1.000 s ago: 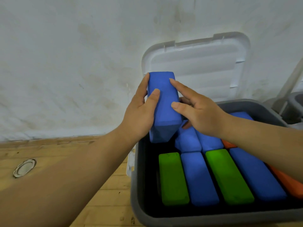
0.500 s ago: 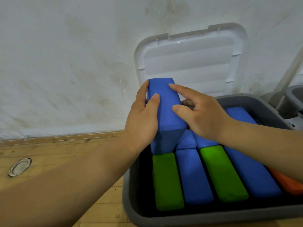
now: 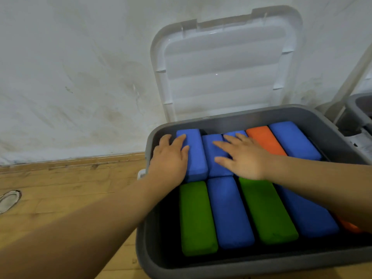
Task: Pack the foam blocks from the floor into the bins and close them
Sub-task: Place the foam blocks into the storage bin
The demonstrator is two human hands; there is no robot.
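Observation:
A grey bin (image 3: pixel 237 264) stands on the wooden floor, its white lid (image 3: pixel 223 65) propped open against the wall. Blue, green and orange foam blocks lie flat inside in two rows. My left hand (image 3: pixel 170 158) rests flat on the far-left blue block (image 3: pixel 194 156) in the back row, fingers straight. Flat on the neighbouring blue block (image 3: pixel 214 158) lies my right hand (image 3: pixel 241 156), with its fingers spread. An orange block (image 3: pixel 263 140) and another blue block (image 3: pixel 292 140) fill the back right. The front row holds two green blocks (image 3: pixel 196 218) and blue ones (image 3: pixel 228 212).
A second grey bin (image 3: pixel 360 109) stands at the right edge, with a white bar leaning beside it. A round metal floor fitting (image 3: pixel 9 200) sits in the wooden floor at far left. The white wall runs close behind the bins.
The blue block that both hands held upright over the bin's back-left corner now lies flat in the back row. Both hands have let go and lie flat on the blocks.

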